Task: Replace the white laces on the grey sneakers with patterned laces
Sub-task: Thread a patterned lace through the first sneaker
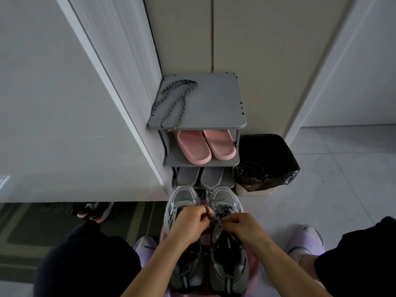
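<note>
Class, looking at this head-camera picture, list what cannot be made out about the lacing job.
All in the head view:
1. Right sneaker upper eyelets: covered by the left hand and right hand pinching the threaded lace.
2. Left sneaker lacing: under the left forearm.
3. Bin contents: too dark to identify.
4. Black-and-red shoe: cut off by the white panel.

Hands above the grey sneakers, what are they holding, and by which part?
Left hand pinches the patterned lace mid-strand, just above the sneaker's eyelets. Right hand appears to pinch the same lace down at the eyelet row.
</note>
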Action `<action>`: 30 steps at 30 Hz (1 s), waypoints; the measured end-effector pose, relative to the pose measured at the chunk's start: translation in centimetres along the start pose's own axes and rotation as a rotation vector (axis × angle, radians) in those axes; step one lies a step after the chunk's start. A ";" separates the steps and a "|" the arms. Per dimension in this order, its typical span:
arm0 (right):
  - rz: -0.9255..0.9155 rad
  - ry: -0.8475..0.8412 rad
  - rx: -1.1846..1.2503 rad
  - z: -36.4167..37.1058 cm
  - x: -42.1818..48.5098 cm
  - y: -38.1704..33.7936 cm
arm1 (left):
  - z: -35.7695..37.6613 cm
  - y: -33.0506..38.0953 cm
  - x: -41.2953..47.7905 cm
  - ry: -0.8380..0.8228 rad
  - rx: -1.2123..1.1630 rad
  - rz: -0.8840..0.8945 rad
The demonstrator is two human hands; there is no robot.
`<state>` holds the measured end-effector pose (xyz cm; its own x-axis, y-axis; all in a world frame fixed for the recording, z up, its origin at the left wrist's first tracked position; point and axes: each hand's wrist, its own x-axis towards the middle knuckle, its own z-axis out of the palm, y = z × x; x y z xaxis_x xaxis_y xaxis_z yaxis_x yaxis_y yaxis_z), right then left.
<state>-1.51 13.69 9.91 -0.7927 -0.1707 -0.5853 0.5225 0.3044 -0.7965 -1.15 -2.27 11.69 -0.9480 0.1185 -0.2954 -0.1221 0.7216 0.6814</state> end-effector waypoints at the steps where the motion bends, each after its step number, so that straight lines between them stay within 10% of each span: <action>1: -0.005 -0.003 0.010 0.1 0.0 0.0 | 0.1 0.1 -0.1 -0.019 0.026 0.017; 10: -0.032 -0.003 0.009 0.2 0.0 0.3 | 0.9 0.6 0.6 -0.056 0.104 0.017; 18: 0.013 0.020 0.051 0.0 0.0 -0.1 | 0.4 0.6 0.9 0.001 -0.353 -0.186; 30: 0.024 0.010 0.069 -0.1 -0.3 -0.2 | 1.1 0.3 0.7 0.153 -0.179 -0.135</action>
<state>-1.41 13.75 10.26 -0.7825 -0.1545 -0.6032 0.5616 0.2433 -0.7908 -1.51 -1.22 10.98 -0.9514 -0.0846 -0.2960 -0.2872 0.5901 0.7545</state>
